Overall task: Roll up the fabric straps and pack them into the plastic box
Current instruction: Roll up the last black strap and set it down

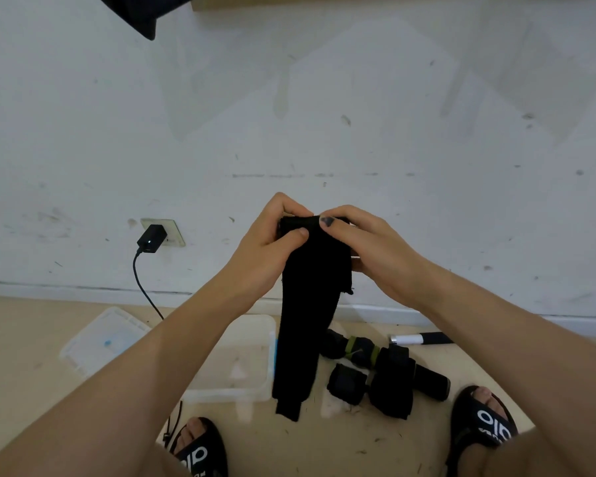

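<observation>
Head view. Both hands raised in front of a scuffed white wall (pixel 324 98). Left hand (pixel 265 242) and right hand (pixel 369 249) each grip the top end of a long black fabric strap (pixel 303 325), fingers curled over it, thumbs pressed on the near face. The top edge sits bunched between the two hands; how much is rolled cannot be told. The rest of the strap hangs straight down, its lower end dangling over the beige floor (pixel 21 339).

Clear plastic box (pixel 252 352) sits open on the floor below the left forearm, just left of the hanging strap. Its clear lid (pixel 97 342) lies further left. A cluster of rolled black straps (pixel 389 380) lies on the floor right of the box.
</observation>
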Tool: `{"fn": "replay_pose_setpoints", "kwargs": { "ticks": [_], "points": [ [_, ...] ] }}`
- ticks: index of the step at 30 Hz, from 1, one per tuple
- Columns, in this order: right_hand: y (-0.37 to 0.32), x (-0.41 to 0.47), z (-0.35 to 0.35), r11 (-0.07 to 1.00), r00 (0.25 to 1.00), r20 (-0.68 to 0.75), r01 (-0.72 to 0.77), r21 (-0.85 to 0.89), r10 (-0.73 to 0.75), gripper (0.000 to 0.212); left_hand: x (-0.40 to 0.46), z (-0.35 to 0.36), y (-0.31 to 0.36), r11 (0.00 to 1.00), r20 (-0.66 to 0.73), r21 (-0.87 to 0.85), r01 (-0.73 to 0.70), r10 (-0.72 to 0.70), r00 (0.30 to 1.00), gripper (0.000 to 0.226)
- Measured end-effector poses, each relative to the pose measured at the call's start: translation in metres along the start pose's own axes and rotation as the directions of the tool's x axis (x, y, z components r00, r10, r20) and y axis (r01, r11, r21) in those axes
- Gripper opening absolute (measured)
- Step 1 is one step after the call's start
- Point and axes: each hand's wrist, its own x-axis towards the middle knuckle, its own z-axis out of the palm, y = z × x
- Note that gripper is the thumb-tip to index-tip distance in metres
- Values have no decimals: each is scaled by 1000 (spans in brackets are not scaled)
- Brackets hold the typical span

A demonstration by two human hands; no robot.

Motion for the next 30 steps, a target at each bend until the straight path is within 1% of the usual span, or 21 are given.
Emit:
{"fn": "replay_pose_setpoints", "kwargs": {
  "ticks": [4, 7, 9, 11, 14, 16, 18, 22, 24, 27, 30],
  "points": [
    [0, 0, -2, 997, 998, 2, 66, 30, -66, 18, -1, 0, 0, 1000, 11, 0, -15, 15, 1000, 19],
    [0, -1, 0, 993, 995, -5, 105, 57, -104, 16, 0, 0, -2, 998, 8, -42, 54, -54, 999, 18],
    [2, -1, 0, 990, 990, -25, 138, 17, -138, 13, 1, 2, -5, 993, 25, -54, 109, -108, 994, 11],
    [3, 0, 0, 985, 984, -36, 172, -36, -173, 13, 1, 4, -5, 986, 29, -87, 142, -140, 990, 15],
    [3, -1, -1, 968, 973, -33, 224, -111, -229, 15, 2, 5, -3, 974, 33, -159, 161, -158, 987, 13],
    [3, -2, -2, 956, 966, -27, 248, -159, -256, 16, 2, 5, -4, 973, 36, -169, 159, -155, 987, 12],
    [3, -1, -4, 962, 972, -19, 229, -153, -234, 16, 1, 4, -5, 977, 32, -156, 145, -142, 989, 16],
    [1, -1, -5, 982, 993, -12, 111, -153, -115, 13, 0, 3, -3, 981, 36, -138, 138, -134, 990, 18],
    [1, -1, -3, 987, 997, -13, 74, -142, -76, 18, 0, 3, -3, 985, 38, -121, 123, -119, 992, 17],
    [1, -1, -1, 981, 992, -30, 119, -153, -125, 19, 0, 4, -2, 983, 24, -131, 125, -123, 992, 18],
    [1, 0, 1, 974, 983, -40, 169, -151, -177, 14, 2, 5, -6, 973, 11, -149, 177, -178, 984, 16]
  ]
}}
